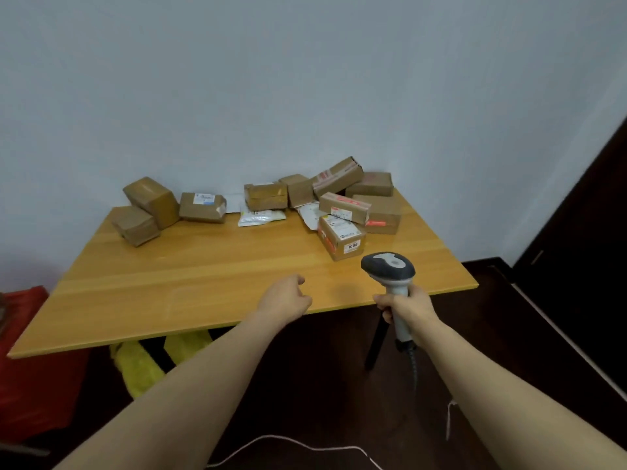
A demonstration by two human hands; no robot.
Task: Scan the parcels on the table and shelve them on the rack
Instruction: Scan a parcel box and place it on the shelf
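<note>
1. The scanner is held in the right hand, grip clamped round the handle, head pointed at the parcels.
2. The left hand is kept over the worktop, grip loosely curled, nothing held.
3. The parcels are piled along the far edge by the wall. No rack is seen.
4. The box marked 1006 is probably best scanned first: it's nearest, and its label is turned up.
5. Every box is taped shut, so the contents can't be told.
</note>
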